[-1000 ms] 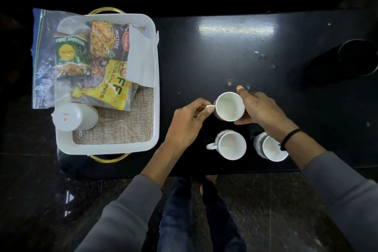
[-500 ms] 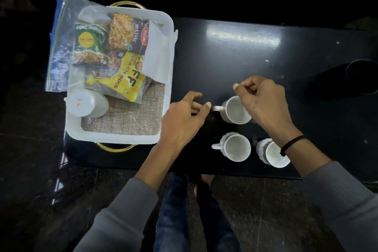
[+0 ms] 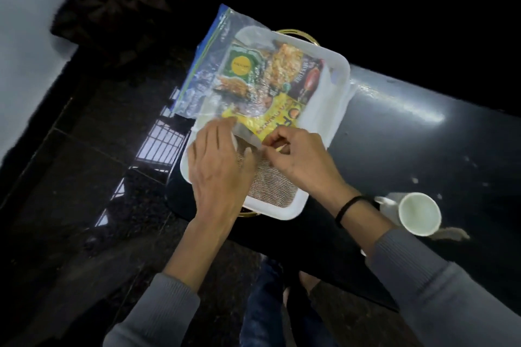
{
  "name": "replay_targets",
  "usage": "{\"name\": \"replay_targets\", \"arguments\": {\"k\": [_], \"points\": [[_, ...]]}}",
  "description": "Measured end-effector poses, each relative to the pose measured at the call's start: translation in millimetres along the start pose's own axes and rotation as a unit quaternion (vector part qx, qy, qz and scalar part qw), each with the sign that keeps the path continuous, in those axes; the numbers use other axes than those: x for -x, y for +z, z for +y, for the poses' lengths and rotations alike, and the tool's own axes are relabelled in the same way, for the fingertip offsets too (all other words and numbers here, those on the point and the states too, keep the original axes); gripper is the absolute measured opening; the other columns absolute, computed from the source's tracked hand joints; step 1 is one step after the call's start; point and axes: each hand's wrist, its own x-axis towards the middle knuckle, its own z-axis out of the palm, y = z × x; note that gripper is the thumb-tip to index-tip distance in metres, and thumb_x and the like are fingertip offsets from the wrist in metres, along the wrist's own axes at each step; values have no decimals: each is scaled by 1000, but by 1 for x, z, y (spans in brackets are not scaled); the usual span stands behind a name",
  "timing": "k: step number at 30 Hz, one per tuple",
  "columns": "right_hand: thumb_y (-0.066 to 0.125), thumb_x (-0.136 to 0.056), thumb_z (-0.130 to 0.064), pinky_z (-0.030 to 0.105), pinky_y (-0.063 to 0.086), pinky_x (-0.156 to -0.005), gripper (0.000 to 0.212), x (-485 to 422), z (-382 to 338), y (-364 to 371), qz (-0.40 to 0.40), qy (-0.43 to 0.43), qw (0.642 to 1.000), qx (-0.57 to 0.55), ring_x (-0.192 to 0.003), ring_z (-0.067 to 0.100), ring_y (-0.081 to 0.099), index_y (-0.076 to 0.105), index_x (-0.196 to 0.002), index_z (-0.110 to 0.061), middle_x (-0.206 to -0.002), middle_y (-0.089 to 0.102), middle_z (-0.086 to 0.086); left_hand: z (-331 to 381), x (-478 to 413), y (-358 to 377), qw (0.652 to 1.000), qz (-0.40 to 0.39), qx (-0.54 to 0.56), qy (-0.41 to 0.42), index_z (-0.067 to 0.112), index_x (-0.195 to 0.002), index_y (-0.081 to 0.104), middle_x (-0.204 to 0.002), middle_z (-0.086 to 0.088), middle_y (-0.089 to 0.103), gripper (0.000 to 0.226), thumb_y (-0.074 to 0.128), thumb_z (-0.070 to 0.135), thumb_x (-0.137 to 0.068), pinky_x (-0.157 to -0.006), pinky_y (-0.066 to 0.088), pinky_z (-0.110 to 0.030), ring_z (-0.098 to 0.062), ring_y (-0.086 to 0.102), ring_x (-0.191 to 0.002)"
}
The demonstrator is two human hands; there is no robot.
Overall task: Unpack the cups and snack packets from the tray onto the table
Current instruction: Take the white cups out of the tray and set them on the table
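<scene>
A white tray [image 3: 285, 212] with a woven mat [image 3: 270, 184] stands at the left end of the black table [image 3: 408, 138]. A clear zip bag [image 3: 208, 76] lies across the tray's far half, holding a yellow snack packet [image 3: 272, 121], a green one [image 3: 239, 65] and a dark one [image 3: 306, 79]. My right hand [image 3: 298, 158] pinches the bag's near edge by the yellow packet. My left hand [image 3: 217, 169] lies over the tray's near-left corner, fingertips at the bag's edge, covering the white cup there. Another white cup [image 3: 420, 213] sits on the table at the right.
The tray has gold handles [image 3: 296, 32] at its far and near ends. The bag overhangs the tray's left side, past the table's edge. Dark polished floor [image 3: 84, 177] lies to the left and below. My legs are under the table's near edge.
Both hands left the cups on the table and moved left onto the tray. The view swung left, so only one table cup shows. My right hand has taken hold of the bag's edge.
</scene>
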Motion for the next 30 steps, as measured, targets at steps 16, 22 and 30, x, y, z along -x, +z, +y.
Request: {"name": "replay_targets", "arguments": {"k": [16, 22, 30], "points": [[57, -101, -34, 49, 53, -104, 44, -17, 2, 38, -146, 48, 987, -48, -128, 21, 61, 53, -143, -22, -143, 63, -1, -55, -20, 23, 997, -15, -68, -29, 17, -122, 58, -105, 1, 67, 75, 85, 55, -63, -59, 48, -34, -26, 62, -99], [55, -99, -53, 44, 60, -94, 36, 5, 13, 15, -102, 76, 981, -148, -94, 16, 77, 69, -120, -28, -119, 74, -5, -29, -1, 20, 989, -22, 11, -145, 28, -112, 54, -91, 16, 56, 79, 69, 82, -57, -65, 35, -28, -10, 52, -82], [48, -90, -74, 29, 57, -86, 40, 38, 30, -32, -32, 56, 986, -154, -89, -9, 69, 73, -105, -46, -97, 76, -24, 23, 11, 5, 962, -65, 143, -225, 39, -94, 55, -85, 17, 68, 76, 59, 99, -48, -82, 56, -44, -12, 68, -86]]}}
